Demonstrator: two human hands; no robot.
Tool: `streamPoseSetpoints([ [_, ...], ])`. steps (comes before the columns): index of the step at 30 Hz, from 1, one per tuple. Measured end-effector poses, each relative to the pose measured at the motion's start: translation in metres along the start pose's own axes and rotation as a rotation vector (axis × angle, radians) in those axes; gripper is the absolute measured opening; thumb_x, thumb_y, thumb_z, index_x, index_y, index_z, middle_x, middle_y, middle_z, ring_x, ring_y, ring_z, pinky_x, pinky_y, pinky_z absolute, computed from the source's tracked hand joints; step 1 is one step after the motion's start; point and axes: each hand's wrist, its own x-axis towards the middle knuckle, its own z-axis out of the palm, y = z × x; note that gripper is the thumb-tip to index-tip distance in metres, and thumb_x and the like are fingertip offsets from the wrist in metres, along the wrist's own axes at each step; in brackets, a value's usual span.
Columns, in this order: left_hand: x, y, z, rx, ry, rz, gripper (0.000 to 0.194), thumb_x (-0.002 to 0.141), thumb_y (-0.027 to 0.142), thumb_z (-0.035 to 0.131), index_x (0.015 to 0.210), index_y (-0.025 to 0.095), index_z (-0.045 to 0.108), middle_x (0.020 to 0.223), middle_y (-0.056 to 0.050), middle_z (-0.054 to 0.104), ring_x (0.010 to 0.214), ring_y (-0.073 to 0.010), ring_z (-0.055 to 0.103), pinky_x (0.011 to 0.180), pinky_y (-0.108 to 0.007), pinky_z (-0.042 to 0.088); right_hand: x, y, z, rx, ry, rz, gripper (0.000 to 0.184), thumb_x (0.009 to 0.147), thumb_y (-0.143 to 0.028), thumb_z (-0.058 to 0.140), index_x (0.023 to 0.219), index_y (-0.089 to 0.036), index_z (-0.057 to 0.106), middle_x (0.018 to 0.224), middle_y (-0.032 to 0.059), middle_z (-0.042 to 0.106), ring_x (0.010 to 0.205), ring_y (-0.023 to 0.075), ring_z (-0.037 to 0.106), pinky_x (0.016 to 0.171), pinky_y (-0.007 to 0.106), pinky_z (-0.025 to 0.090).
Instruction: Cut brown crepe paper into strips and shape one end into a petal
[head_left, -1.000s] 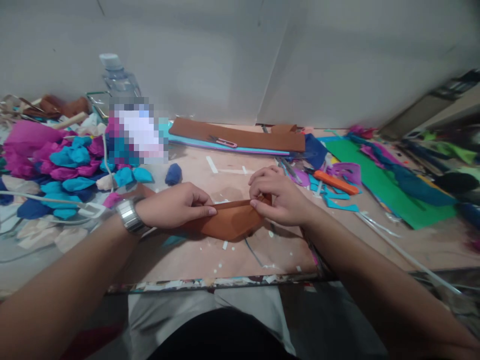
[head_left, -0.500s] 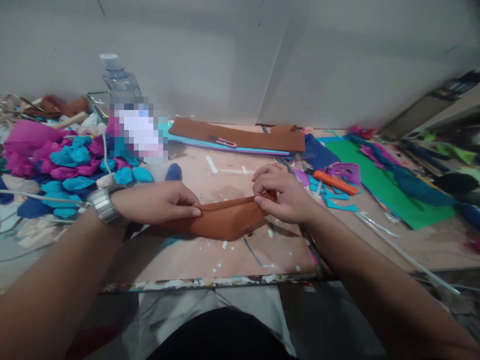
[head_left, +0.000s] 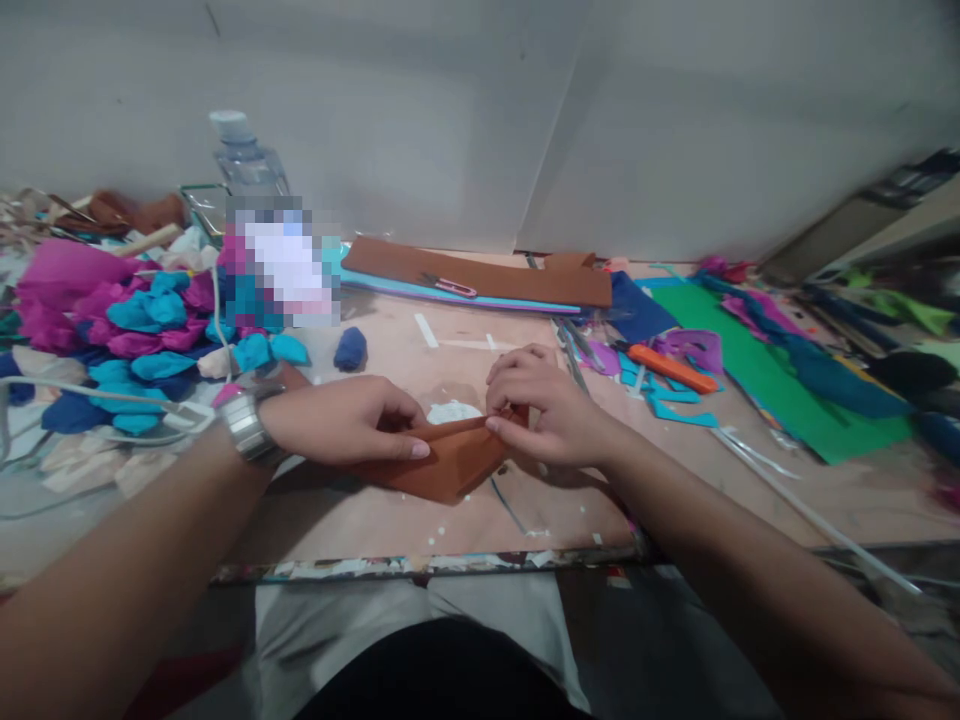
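Note:
A folded brown strip, paper or thin fabric (head_left: 442, 468), is stretched between my hands just above the worktable (head_left: 315, 530). My left hand (head_left: 356, 425) pinches its upper edge at the left, thumb on the near side. At the other end my right hand (head_left: 544, 410) grips the strip between thumb and curled fingers. The strip's lower edge sags to a point between them. Behind it a white patch (head_left: 454, 412) shows on the table. A small dark blue rolled piece (head_left: 350, 349) lies beyond my left hand.
Pink and blue crumpled pieces (head_left: 150, 310) are heaped at the left by a clear bottle (head_left: 251, 165). Brown strips (head_left: 510, 278) with small pink-handled snips (head_left: 454, 287) lie at the back. To the right are an orange cutter (head_left: 673, 369), scissors (head_left: 574, 350) and a green sheet (head_left: 780, 370).
My left hand has moved right and slightly down, my right hand slightly left, so they are closer together. The brown strip bends more sharply. The scissors and white patch have come into view.

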Motion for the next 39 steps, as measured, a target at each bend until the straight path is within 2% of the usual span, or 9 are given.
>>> streamPoseSetpoints([
  [4, 0.011, 0.003, 0.016, -0.024, 0.058, 0.076, 0.043, 0.097, 0.055, 0.057, 0.099, 0.016, 0.075, 0.077, -0.001, 0.067, 0.065, -0.0134, 0.052, 0.058, -0.023, 0.034, 0.0, -0.011, 0.01, 0.021, -0.056, -0.006, 0.01, 0.094, -0.027, 0.064, 0.085, -0.023, 0.065, 0.085, 0.0021, 0.069, 0.103, 0.0254, 0.06, 0.102, 0.048, 0.03],
  [8, 0.021, 0.002, 0.029, -0.039, 0.106, 0.144, 0.037, 0.099, 0.046, 0.056, 0.089, 0.015, 0.073, 0.073, 0.0, 0.065, 0.065, -0.0129, 0.051, 0.061, -0.024, 0.034, 0.001, -0.018, 0.013, 0.032, -0.079, 0.001, 0.011, 0.095, -0.027, 0.063, 0.085, -0.023, 0.065, 0.085, 0.0023, 0.07, 0.105, 0.025, 0.06, 0.103, 0.047, 0.031],
  [12, 0.027, 0.001, 0.036, -0.052, 0.138, 0.155, 0.038, 0.101, 0.043, 0.053, 0.08, 0.015, 0.069, 0.07, -0.001, 0.065, 0.064, -0.0129, 0.052, 0.062, -0.025, 0.034, 0.001, -0.018, 0.013, 0.017, -0.082, 0.004, 0.01, 0.096, -0.028, 0.064, 0.088, -0.023, 0.067, 0.089, 0.0031, 0.072, 0.104, 0.0244, 0.06, 0.104, 0.048, 0.03],
  [23, 0.03, 0.0, 0.043, -0.129, 0.191, 0.131, 0.047, 0.1, 0.052, 0.054, 0.071, 0.016, 0.061, 0.061, 0.003, 0.049, 0.058, -0.0113, 0.04, 0.056, -0.025, 0.029, 0.001, -0.019, 0.017, -0.006, -0.038, -0.003, 0.005, 0.093, -0.023, 0.065, 0.09, -0.024, 0.068, 0.087, 0.0022, 0.071, 0.102, 0.025, 0.06, 0.108, 0.051, 0.027],
  [29, 0.031, 0.0, 0.044, -0.146, 0.196, 0.099, 0.047, 0.101, 0.053, 0.052, 0.075, 0.016, 0.064, 0.063, 0.003, 0.052, 0.06, -0.0109, 0.042, 0.057, -0.026, 0.031, 0.0, -0.018, 0.02, -0.039, 0.004, 0.003, 0.006, 0.093, -0.021, 0.065, 0.09, -0.024, 0.069, 0.088, 0.002, 0.071, 0.102, 0.0243, 0.061, 0.11, 0.051, 0.027],
  [39, 0.031, 0.0, 0.044, -0.233, 0.204, 0.113, 0.03, 0.1, 0.035, 0.053, 0.08, 0.015, 0.065, 0.069, 0.003, 0.056, 0.065, -0.011, 0.046, 0.061, -0.024, 0.035, 0.0, -0.016, 0.021, -0.086, 0.062, -0.009, 0.007, 0.094, -0.023, 0.067, 0.091, -0.026, 0.072, 0.083, -0.0001, 0.071, 0.1, 0.0235, 0.062, 0.113, 0.051, 0.024],
])
